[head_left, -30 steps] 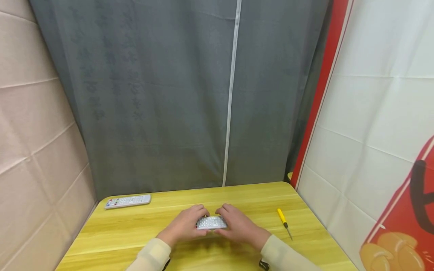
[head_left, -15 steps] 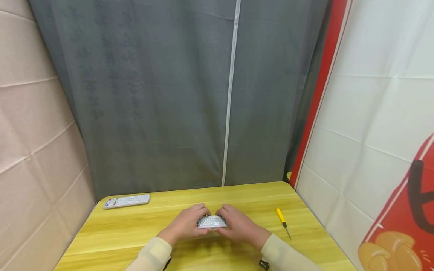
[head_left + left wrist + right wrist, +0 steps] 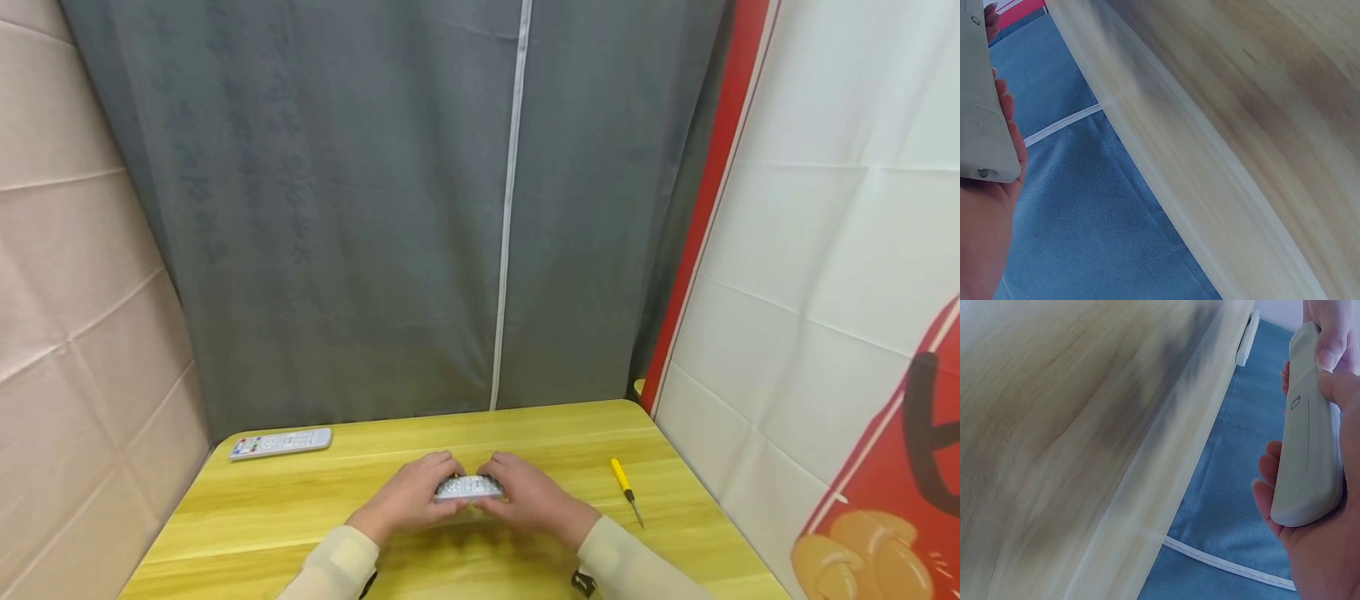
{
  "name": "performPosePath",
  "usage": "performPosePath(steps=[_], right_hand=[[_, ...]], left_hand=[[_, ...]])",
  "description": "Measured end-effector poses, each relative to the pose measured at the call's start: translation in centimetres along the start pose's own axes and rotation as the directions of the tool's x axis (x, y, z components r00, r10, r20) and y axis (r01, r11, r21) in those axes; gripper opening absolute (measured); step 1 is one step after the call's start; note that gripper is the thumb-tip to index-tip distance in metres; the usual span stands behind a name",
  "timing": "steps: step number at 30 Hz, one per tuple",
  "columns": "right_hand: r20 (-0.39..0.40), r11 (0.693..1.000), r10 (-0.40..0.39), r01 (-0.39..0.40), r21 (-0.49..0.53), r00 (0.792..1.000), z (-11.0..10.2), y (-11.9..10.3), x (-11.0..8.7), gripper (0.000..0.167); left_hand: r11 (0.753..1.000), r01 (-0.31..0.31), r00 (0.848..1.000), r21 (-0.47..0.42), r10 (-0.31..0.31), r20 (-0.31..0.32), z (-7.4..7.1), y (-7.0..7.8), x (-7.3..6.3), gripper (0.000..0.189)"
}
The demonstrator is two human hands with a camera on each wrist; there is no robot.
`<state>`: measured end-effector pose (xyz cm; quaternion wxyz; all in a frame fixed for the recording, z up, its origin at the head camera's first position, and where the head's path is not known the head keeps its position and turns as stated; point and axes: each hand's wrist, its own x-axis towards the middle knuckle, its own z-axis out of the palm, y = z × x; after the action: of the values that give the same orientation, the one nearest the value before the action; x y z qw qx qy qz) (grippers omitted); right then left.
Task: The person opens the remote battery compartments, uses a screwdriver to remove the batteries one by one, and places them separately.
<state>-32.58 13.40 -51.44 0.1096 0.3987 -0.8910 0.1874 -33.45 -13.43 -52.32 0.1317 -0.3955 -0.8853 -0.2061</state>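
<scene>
A light grey remote control (image 3: 469, 487) is held crosswise between both hands over the near middle of the table. My left hand (image 3: 411, 493) grips its left end, and my right hand (image 3: 534, 498) grips its right end, thumbs along the near edge. In the head view the button face shows at a shallow slant. Both wrist views show its plain underside: the left one has a small round hole near the end of the remote (image 3: 985, 125), the right one a battery-cover latch on the remote (image 3: 1305, 450). Fingers hide both ends from above.
A second grey remote control (image 3: 281, 443) lies at the table's far left corner. Toward the right edge lies a screwdriver (image 3: 627, 492) with a yellow handle. A dark curtain (image 3: 360, 250) hangs behind the wooden table (image 3: 255, 517), with pale cloth walls on both sides.
The held remote has tilted, so its button face looks narrower and its near edge thicker. Both hands keep their grip in nearly the same place.
</scene>
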Motion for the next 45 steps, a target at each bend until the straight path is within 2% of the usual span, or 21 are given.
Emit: performPosePath(steps=[15, 30, 37, 45], right_hand=[[0.019, 1.0, 0.022, -0.022, 0.014, 1.0, -0.53, 0.19, -0.19, 0.033], [0.019, 1.0, 0.028, -0.028, 0.008, 0.999, -0.37, 0.11, -0.21, 0.031], [0.038, 0.995, 0.062, -0.064, 0.07, 0.997, -0.4, 0.23, -0.11, 0.027], [0.062, 0.989, 0.076, -0.083, 0.12, 0.995, -0.46, 0.27, -0.13, 0.026]], left_hand=[[1.0, 0.03, 0.997, -0.008, -0.029, 0.075, -0.52, 0.14, -0.01, 0.03], [0.999, 0.032, 0.997, -0.009, -0.032, 0.075, -0.66, 0.32, -0.11, 0.029], [0.999, 0.049, 0.995, -0.014, -0.048, 0.091, -0.66, 0.23, -0.18, 0.019], [0.999, 0.042, 0.993, 0.007, -0.043, 0.107, -0.74, 0.26, -0.18, 0.013]])
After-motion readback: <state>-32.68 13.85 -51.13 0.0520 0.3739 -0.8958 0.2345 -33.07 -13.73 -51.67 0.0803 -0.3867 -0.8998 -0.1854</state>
